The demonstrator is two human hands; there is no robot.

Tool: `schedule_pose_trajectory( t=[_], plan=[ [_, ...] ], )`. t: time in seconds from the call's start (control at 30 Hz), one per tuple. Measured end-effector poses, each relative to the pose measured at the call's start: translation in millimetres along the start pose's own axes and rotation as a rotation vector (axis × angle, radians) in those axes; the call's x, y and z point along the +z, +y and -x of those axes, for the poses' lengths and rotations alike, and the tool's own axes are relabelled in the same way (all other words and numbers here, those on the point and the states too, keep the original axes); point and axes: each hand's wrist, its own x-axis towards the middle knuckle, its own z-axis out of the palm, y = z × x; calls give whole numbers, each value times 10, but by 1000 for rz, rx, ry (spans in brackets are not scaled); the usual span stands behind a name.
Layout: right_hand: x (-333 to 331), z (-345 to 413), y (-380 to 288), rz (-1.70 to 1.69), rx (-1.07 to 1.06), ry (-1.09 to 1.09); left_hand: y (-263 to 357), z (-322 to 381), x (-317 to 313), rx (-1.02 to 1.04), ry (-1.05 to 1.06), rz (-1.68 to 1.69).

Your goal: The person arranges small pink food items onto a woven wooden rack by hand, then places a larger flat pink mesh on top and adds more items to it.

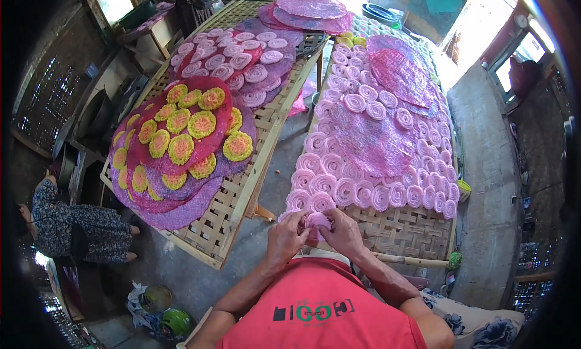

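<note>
Low at the near edge of the right-hand woven bamboo rack (408,235), my left hand (286,234) and my right hand (343,231) pinch a pink coiled rosette (318,220) from either side. What it is made of is hard to tell. Another rosette (321,202) lies just beyond my fingertips. Rows of similar pink rosettes (363,193) cover much of this rack. On top of them rests a shiny purple-pink round sheet (376,145), with a few loose rosettes (375,110) on its far part.
A second bamboo rack (247,204) on the left bears round sheets with yellow-orange rosettes (202,124) and pale pink ones (222,71). Stacked sheets (311,11) lie at its far end. A person in a patterned garment (86,231) is at left. A green gas cylinder (176,322) stands below.
</note>
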Motion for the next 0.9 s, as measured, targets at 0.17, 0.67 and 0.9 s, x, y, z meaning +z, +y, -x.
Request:
schedule_pose_trajectory(
  t=[0.17,0.67,0.9],
  plan=[
    [-154,10,-3,103,25,92,-18,-47,-2,57,22,-35],
    [-2029,-1833,1693,500,122,555,1068,-2157,887,282,69,1],
    [-2354,-2569,2191,610,-59,226,1247,-2771,1789,202,172,15]
  ],
)
